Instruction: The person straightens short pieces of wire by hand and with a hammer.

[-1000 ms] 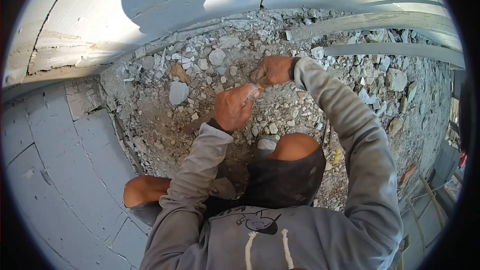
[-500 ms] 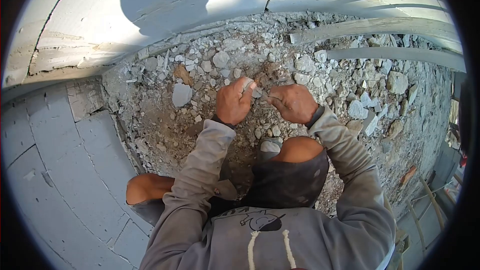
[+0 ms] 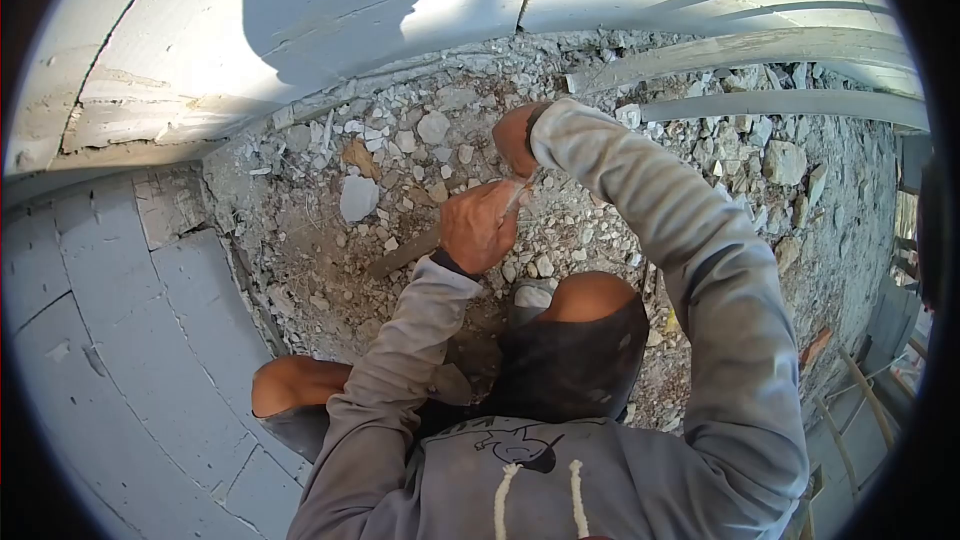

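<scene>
My left hand [image 3: 480, 227] is closed, with fingers curled, low over the rubble. A small pale piece [image 3: 517, 197] shows at its fingertips; I cannot tell what it is. Just above it my right hand [image 3: 514, 140] is bent down at the wrist, its fingers closed and partly hidden, their tips meeting the left hand's. A flat grey-brown strip [image 3: 405, 252] lies on the ground by my left wrist, its upper end running behind the hand. Broken stones and grit [image 3: 433, 127] surround both hands.
A white plank wall [image 3: 190, 50] rises at the far side. Two long boards [image 3: 740, 55] lie at the upper right over the debris. Grey blocks [image 3: 120, 290] form a surface on the left. Larger stones [image 3: 785, 162] and wooden sticks [image 3: 868, 395] are on the right.
My right hand has swung up and left, from beside the left hand to just above it, with the forearm raised across. My left hand has moved slightly down and turned.
</scene>
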Tool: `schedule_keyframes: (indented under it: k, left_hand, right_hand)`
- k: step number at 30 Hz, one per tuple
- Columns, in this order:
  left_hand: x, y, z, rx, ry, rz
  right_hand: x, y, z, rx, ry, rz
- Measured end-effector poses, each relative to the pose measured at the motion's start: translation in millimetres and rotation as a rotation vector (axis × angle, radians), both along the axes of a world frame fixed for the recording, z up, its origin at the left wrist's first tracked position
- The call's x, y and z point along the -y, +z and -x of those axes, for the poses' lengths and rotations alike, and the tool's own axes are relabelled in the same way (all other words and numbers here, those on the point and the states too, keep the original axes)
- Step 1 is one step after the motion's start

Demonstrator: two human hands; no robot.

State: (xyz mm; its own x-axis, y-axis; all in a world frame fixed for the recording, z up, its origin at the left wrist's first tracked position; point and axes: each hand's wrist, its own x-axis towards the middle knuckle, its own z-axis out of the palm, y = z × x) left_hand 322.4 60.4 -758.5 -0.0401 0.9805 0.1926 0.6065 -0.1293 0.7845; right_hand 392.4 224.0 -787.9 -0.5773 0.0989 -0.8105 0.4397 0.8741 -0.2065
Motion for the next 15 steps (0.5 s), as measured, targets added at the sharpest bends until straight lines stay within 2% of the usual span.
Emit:
schedule_keyframes:
  k: [1,3,5,6,8,9,11,15]
  left_hand:
    - [0.1,2.2,2.1,0.016,0.033,0.013]
    - [0.6,-5.6,13.8,0.027,0.043,0.096]
    - [-1.6,-8.7,24.3,0.038,0.052,0.169]
    - [-1.7,-8.0,26.7,0.135,0.096,0.254]
    - [-2.4,-7.3,25.3,0.232,0.121,0.342]
    - [-3.1,-7.2,22.7,0.308,0.119,0.360]
    - [-5.0,-11.9,18.8,0.385,0.116,0.374]
    - [-4.2,-12.4,23.3,0.570,0.144,0.390]
  right_hand:
    - [2.7,18.4,0.5,-0.002,0.004,0.003]
    - [9.2,62.3,-11.3,-0.553,-0.393,-0.043]
    - [13.6,81.4,-27.3,-1.120,-0.698,-0.060]
    - [17.4,85.2,-38.9,-1.119,-0.697,-0.058]
    - [27.5,91.7,-63.0,-0.883,-1.106,0.123]
    - [39.0,74.8,-71.8,-0.886,-1.113,0.113]
    - [64.8,20.9,-85.2,-1.142,-0.918,0.022]
    - [89.2,14.5,-86.3,-1.161,-0.998,0.172]
